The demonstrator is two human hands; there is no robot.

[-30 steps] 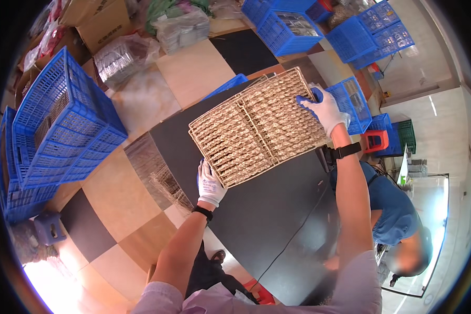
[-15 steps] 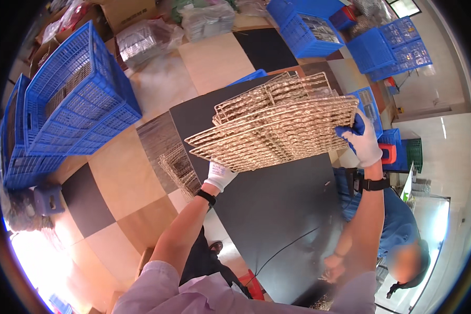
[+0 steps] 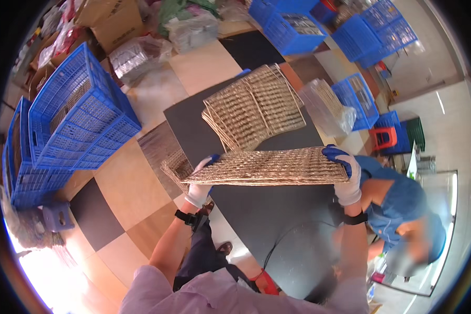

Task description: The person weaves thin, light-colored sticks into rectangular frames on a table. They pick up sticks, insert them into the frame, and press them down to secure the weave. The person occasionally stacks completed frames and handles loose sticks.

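Observation:
Between my two white-and-blue gloved hands is a stack of brownish wire mesh panels (image 3: 269, 168), tilted so that I see it at a flat angle. My left hand (image 3: 199, 187) is closed on its left end, and my right hand (image 3: 346, 175) grips the right end with fingers wrapped over the edge. The stack hangs over the dark tabletop (image 3: 251, 214). Just beyond it lies a fanned pile of similar mesh panels (image 3: 259, 110) on the table, its near edge partly hidden by the held stack. How many panels I hold cannot be told.
Large blue crates (image 3: 86, 123) stand at left beside a small blue stool (image 3: 57, 217). More mesh panels (image 3: 174, 166) sit low left of the table. A plastic-wrapped stack (image 3: 327, 107) lies beyond right, near a blue crate (image 3: 357, 99). A blue-clothed person (image 3: 397, 193) bends at right.
The held panels have come down toward me and tilted flatter, levelling out. My left hand now shows at their end, and the pile behind is uncovered. The other person's position has shifted.

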